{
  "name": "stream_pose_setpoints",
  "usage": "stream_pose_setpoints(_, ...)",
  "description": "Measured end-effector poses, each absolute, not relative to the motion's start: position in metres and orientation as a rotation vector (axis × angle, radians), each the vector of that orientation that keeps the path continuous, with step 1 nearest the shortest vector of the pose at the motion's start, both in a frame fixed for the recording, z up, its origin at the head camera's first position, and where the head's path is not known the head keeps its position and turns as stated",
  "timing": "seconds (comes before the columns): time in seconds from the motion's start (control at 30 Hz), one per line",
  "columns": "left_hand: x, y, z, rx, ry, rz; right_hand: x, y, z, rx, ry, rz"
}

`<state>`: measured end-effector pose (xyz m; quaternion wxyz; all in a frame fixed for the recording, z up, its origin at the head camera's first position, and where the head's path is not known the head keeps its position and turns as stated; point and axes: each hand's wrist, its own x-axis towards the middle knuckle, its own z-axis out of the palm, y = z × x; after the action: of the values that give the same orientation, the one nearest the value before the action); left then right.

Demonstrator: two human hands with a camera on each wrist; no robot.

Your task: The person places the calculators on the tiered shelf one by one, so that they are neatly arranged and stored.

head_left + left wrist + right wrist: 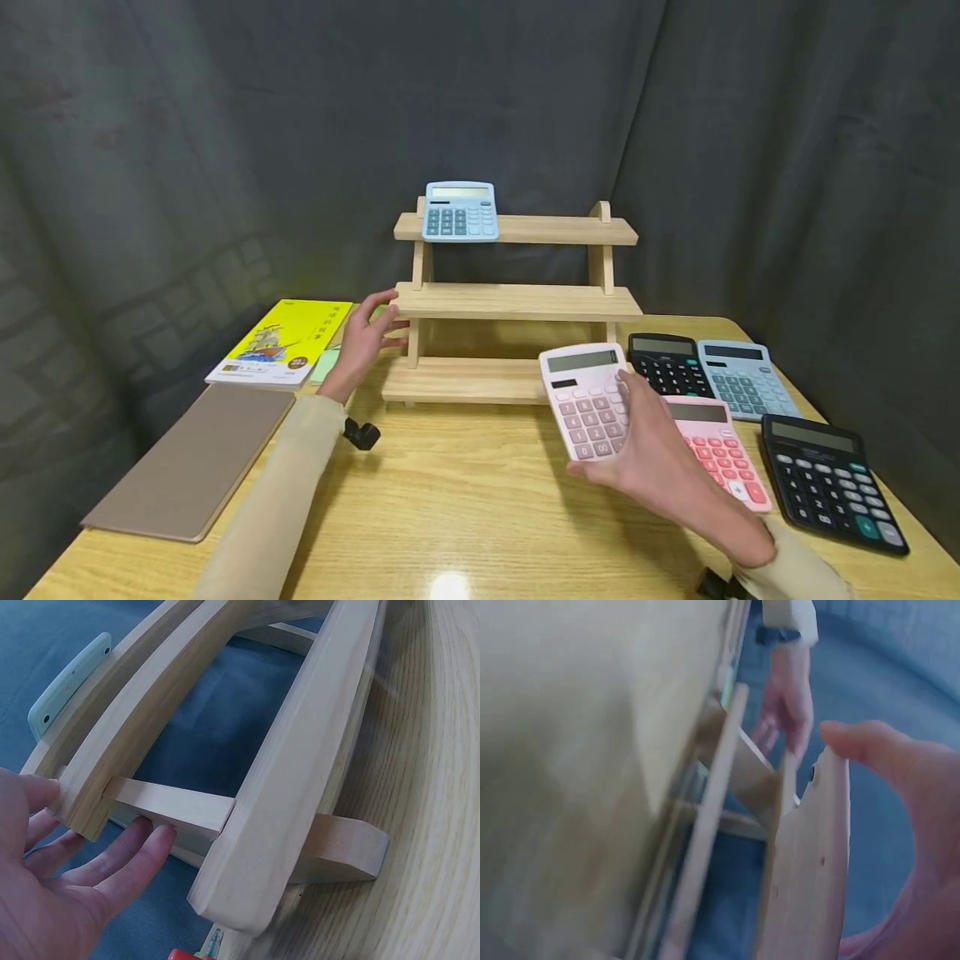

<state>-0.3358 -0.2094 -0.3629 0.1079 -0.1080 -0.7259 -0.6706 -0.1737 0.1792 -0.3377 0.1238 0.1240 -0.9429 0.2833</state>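
A three-tier wooden display rack (517, 302) stands on the table. My left hand (362, 340) is at the left end of its middle shelf; in the left wrist view, the thumb and fingers (154, 844) grip around that shelf end. My right hand (660, 454) holds a pale pink calculator (588, 408) by its right side and lower edge, keys facing me, in front of the bottom shelf's right part. The right wrist view shows the calculator's back (810, 870). A light blue calculator (460, 212) leans upright at the left of the top shelf.
Right of the rack lie a black calculator (667, 364), a blue calculator (750, 381), a pink calculator (720, 454) and a larger black calculator (832, 483). At the left are a yellow book (288, 337) and a brown folder (195, 458). A dark curtain (300, 125) hangs behind.
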Motion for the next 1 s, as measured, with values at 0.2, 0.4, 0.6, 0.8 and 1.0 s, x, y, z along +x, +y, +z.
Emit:
stream_pose_setpoints(0.2,-0.335,-0.209,-0.363,-0.328,-2.128,-1.967,-0.207,0.186,-0.310,0.364,-2.726,0.802)
stream_pose_setpoints(0.4,-0.335,-0.210,-0.365,-0.327,-2.128,-1.968,-0.241,0.190,-0.286,0.423,-2.724,0.786)
stream_pose_setpoints(0.6,-0.335,-0.209,-0.364,-0.309,-2.124,-1.983,-0.272,0.189,-0.264,0.471,-2.655,0.808)
stream_pose_setpoints(0.8,-0.335,-0.209,-0.363,-0.296,-2.130,-1.977,-0.305,0.185,-0.245,0.554,-2.571,0.817)
stream_pose_setpoints(1.0,-0.335,-0.208,-0.364,-0.313,-2.118,-1.981,-0.334,0.182,-0.235,0.583,-2.520,0.834)
